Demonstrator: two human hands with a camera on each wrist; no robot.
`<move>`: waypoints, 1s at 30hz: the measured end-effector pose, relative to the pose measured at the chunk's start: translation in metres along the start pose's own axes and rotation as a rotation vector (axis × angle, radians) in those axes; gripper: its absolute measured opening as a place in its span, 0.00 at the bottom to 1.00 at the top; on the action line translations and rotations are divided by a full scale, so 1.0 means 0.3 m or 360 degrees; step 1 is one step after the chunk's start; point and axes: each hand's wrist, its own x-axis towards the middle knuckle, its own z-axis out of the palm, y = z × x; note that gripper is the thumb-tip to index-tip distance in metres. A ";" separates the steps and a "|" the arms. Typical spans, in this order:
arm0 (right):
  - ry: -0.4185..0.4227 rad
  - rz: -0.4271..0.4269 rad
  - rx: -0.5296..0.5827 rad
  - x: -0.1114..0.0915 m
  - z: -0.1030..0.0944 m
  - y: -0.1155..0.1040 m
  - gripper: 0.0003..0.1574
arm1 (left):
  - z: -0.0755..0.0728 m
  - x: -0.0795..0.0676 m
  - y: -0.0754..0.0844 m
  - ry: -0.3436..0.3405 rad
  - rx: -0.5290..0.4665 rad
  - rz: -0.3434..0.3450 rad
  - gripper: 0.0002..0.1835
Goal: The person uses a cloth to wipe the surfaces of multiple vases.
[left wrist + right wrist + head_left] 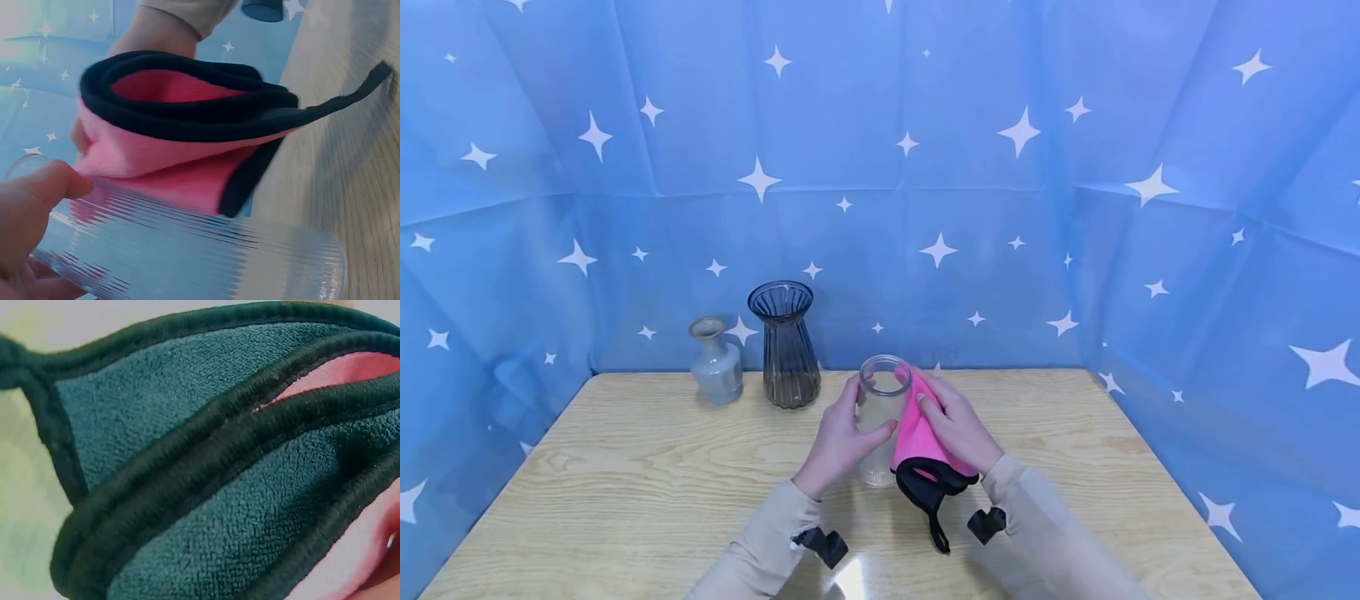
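Left hand grips a clear, ribbed, cylindrical glass vase; right hand pinches a folded pink, black-edged fabric cloth, apparently touching the vase.

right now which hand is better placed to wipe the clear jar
Probably the right: it already holds the pink cloth right beside the clear jar. The left hand is gripping the jar, so seems better suited to steadying it.

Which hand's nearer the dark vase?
Left. Left hand, gripping clear jar, is in front and right of dark vase; right hand, holding pink cloth, is farther right.
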 end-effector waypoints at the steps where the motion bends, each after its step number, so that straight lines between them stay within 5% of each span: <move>1: -0.0008 0.0028 0.0001 -0.003 0.006 0.010 0.28 | -0.001 0.001 -0.001 -0.0001 -0.0002 0.0009 0.36; 17: -0.0213 0.0521 0.0037 -0.057 0.096 0.147 0.25 | -0.001 -0.001 -0.006 0.0023 0.0009 0.0043 0.35; 30: -0.0368 0.0585 -0.0360 -0.053 0.121 0.163 0.27 | -0.005 -0.001 -0.007 0.0001 -0.0043 0.0027 0.35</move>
